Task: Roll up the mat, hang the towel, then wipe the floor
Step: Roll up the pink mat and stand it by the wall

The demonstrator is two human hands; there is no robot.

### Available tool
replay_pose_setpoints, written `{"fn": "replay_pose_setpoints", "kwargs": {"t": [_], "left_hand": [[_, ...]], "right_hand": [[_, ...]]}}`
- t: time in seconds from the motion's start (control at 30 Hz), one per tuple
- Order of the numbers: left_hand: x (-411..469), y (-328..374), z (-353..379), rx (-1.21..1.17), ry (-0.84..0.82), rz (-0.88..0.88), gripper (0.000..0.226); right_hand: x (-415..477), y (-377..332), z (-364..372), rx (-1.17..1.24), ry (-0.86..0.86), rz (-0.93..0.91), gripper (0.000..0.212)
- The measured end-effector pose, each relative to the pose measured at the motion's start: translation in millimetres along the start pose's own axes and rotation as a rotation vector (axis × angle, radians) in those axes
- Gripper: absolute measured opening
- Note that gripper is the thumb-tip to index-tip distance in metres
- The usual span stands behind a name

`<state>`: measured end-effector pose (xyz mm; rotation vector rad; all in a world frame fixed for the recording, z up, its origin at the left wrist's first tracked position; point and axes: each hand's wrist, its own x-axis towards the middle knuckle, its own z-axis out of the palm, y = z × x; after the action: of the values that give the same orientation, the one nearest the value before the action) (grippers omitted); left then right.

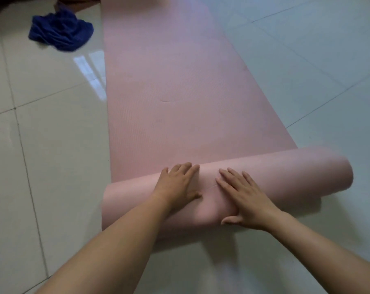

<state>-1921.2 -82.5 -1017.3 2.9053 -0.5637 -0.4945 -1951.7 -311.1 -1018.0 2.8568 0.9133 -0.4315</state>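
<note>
1. A long pink foam mat [179, 92] lies on the pale tiled floor [41, 145], near end curled into a loose roll.
2. The left hand [177, 183] and right hand [245, 198] press flat on the roll, fingers [232, 177] straight, slightly apart; right thumb seems tucked against it.
3. A crumpled dark blue towel [61, 31] lies far left.

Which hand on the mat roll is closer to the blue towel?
The left hand, flat on the rolled pink foam mat: the crumpled dark blue towel lies on its side of the mat; the right hand presses farther right.
</note>
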Motion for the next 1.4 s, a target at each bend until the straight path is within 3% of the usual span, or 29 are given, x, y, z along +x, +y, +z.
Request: {"fn": "replay_pose_setpoints", "kwargs": {"t": [0.17,0.3,0.43,0.53,0.73,0.97,1.07,1.2,1.4], "left_hand": [[18.6,-4.8,-15.5,-0.022,-0.045,0.077,0.077],[27.0,-10.3,-17.0,-0.071,-0.006,0.081,0.072],[25.7,-18.8,-26.6,-0.081,0.089,0.115,0.061],[21.1,-20.1,-32.9,-0.046,0.124,0.075,0.057],[23.0,-15.6,-46.6,0.015,0.184,-0.009,0.062],[36.2,-5.4,-44.9,0.129,0.1,-0.184,0.076],[39.1,-7.5,-45.2,0.113,0.065,-0.237,0.072],[42.9,-9.1,-48.9,0.107,0.022,-0.245,0.071],[64.2,-28.3,-44.2,0.075,0.077,-0.227,0.066]], "right_hand": [[-1.8,-1.3,-11.7,-0.013,-0.031,0.052,0.115],[1.7,-3.7,-6.5,-0.021,0.073,0.099,0.097],[17.5,5.1,-8.4,0.016,0.184,0.12,0.092],[37.0,15.1,-18.0,0.028,0.222,0.126,0.08],[80.1,38.4,-42.2,0.081,0.202,0.091,0.079],[131.8,72.4,-70.1,0.338,0.232,-0.001,0.082],[144.1,77.7,-73.0,0.472,0.206,0.013,0.07],[152.4,76.0,-76.2,0.48,0.201,-0.045,0.045],[148.2,69.7,-69.4,0.425,0.301,-0.064,0.038]]}}
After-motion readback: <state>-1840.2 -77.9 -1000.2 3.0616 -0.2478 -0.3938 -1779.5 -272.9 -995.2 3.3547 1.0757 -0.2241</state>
